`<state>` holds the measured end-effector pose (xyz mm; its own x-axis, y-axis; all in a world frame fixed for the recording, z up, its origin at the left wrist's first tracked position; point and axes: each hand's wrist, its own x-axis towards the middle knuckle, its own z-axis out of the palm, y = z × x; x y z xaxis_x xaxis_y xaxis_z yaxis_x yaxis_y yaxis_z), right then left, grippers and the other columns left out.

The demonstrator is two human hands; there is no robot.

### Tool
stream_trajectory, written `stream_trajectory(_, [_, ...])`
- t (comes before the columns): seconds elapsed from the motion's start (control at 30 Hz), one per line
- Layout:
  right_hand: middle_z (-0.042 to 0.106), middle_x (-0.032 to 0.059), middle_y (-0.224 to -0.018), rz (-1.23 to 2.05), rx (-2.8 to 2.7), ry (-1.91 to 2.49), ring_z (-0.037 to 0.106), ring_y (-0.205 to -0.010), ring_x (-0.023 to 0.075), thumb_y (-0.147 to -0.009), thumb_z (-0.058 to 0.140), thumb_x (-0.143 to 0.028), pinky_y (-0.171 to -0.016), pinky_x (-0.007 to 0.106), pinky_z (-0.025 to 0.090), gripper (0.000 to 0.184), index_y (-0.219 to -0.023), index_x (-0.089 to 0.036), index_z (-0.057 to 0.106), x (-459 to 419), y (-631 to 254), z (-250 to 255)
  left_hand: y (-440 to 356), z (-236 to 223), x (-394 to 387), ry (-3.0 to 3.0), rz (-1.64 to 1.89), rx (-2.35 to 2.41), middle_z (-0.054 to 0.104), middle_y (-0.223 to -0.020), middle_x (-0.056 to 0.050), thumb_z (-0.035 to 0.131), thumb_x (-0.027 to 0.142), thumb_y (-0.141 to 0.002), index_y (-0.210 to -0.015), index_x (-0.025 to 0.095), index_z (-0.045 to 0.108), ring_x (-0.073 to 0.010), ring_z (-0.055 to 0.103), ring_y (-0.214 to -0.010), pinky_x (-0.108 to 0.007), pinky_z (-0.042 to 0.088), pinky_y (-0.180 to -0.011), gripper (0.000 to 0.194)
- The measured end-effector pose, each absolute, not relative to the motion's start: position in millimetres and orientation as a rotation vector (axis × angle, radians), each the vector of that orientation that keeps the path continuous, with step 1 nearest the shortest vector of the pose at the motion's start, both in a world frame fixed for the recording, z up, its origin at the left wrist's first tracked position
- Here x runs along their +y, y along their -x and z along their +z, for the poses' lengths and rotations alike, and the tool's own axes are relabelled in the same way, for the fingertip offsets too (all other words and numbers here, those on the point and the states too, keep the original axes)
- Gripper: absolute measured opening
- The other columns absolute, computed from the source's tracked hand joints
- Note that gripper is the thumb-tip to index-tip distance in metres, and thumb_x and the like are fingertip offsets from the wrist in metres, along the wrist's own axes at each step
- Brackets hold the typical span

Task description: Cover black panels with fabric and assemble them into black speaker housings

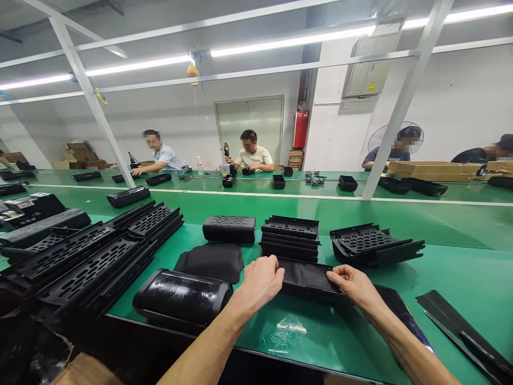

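On the green desk's (340,337) near side, the right hand (356,289) has its fingers clamped on the right end of a black panel (306,275). The left hand (260,280) curls at its left end, finger grip hidden, right of a black case (180,291).

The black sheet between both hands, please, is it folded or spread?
Spread: the black sheet extends flat from left hand to right hand.

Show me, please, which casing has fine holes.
The glossy casing, left of the left hand; others nearby, like the casing behind the black sheet, show larger slots.
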<state>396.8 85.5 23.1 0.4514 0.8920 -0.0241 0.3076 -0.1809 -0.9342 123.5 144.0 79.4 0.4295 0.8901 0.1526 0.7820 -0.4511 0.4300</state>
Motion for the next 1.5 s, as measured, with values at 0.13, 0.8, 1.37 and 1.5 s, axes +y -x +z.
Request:
stream_trajectory(0.13, [0.051, -0.0063, -0.060, 0.770, -0.973, 1.548, 0.042, -0.053, 0.0109, -0.073, 0.080, -0.060, -0.051, 0.025, 0.032, 0.047, -0.085, -0.020, 0.060, 77, -385, 34, -122, 79, 143, -2.327, 0.561, 1.437, 0.077, -0.087, -0.007, 0.054, 0.031, -0.095, -0.089, 0.023, 0.068, -0.0287, 0.073, -0.087, -0.034, 0.041, -0.068, 0.017])
stream_trajectory(0.8, [0.058, -0.0023, -0.087, 1.291, -0.468, 1.523, 0.048, -0.068, 0.0117, -0.073, 0.089, -0.063, -0.054, 0.018, 0.042, 0.048, -0.103, -0.031, 0.069, -129, -290, -25, -7, -6, -23, -1.026, 0.564, 0.885, 0.062, -0.076, 0.001, 0.080, 0.041, -0.086, -0.113, 0.016, 0.067, -0.0094, 0.056, -0.056, -0.018, 0.047, -0.048, 0.038])
stream_trajectory(1.37, [0.065, 0.0015, -0.102, 1.370, -0.518, 1.592, 0.057, -0.096, 0.0206, -0.076, 0.089, -0.058, -0.079, 0.025, 0.051, 0.051, -0.111, -0.028, 0.068, -165, -253, -93, 30, -58, -63, -1.070, 0.507, 1.009, 0.055, -0.072, 0.005, 0.064, 0.046, -0.098, -0.119, 0.017, 0.066, -0.0080, 0.051, -0.048, -0.019, 0.046, -0.044, 0.035])
stream_trajectory(1.5, [0.065, 0.0018, -0.104, 1.410, -0.498, 1.587, 0.057, -0.098, 0.0212, -0.079, 0.088, -0.058, -0.081, 0.026, 0.052, 0.050, -0.114, -0.029, 0.067, -169, -248, -97, 36, -61, -66, -1.078, 0.520, 1.030, 0.057, -0.080, 0.003, 0.065, 0.043, -0.100, -0.118, 0.019, 0.068, -0.0089, 0.052, -0.061, -0.018, 0.045, -0.053, 0.031])
